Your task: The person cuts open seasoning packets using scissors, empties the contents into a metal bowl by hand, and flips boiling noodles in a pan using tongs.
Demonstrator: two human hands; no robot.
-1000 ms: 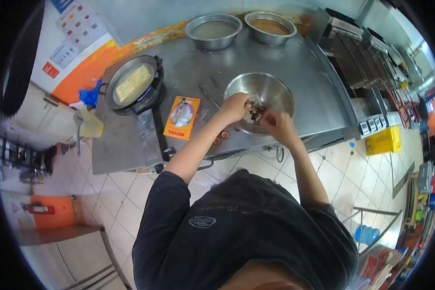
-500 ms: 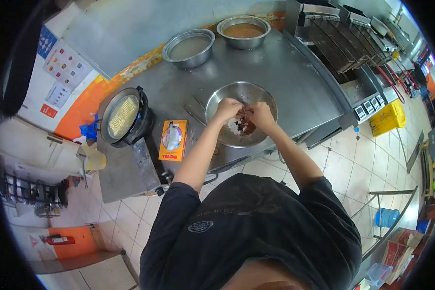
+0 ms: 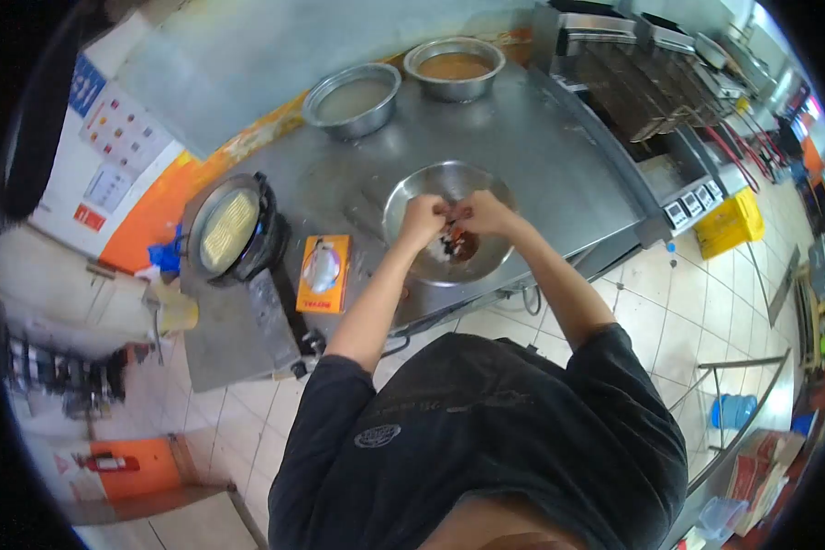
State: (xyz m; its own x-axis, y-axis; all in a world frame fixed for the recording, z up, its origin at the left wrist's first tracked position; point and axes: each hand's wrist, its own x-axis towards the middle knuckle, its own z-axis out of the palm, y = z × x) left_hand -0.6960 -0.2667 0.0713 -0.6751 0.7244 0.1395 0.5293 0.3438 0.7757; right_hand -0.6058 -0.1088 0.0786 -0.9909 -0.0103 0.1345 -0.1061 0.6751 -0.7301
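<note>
A wide steel mixing bowl (image 3: 396,209) stands on the metal table in front of me. In it lie white powder (image 3: 445,249), black bits and a heap of reddish-brown powder (image 3: 468,246). My left hand (image 3: 423,220) and my right hand (image 3: 486,215) are both closed above the bowl, close together. Their fingers pinch a small reddish-brown piece (image 3: 453,212) between them; its kind is too small and blurred to make out. Left of the bowl lies an orange box (image 3: 324,273) on the tabletop.
A dark pan (image 3: 258,240) holding a block of pale noodles (image 3: 230,229) sits on a burner at the left. Two steel basins of liquid, one cloudy (image 3: 356,121) and one orange-brown (image 3: 456,89), stand at the back. Fryer equipment (image 3: 628,87) adjoins the table's right end.
My hands have shifted slightly up and come closer together, and the reddish-brown piece shows more between the fingers. The whole view has tilted a little.
</note>
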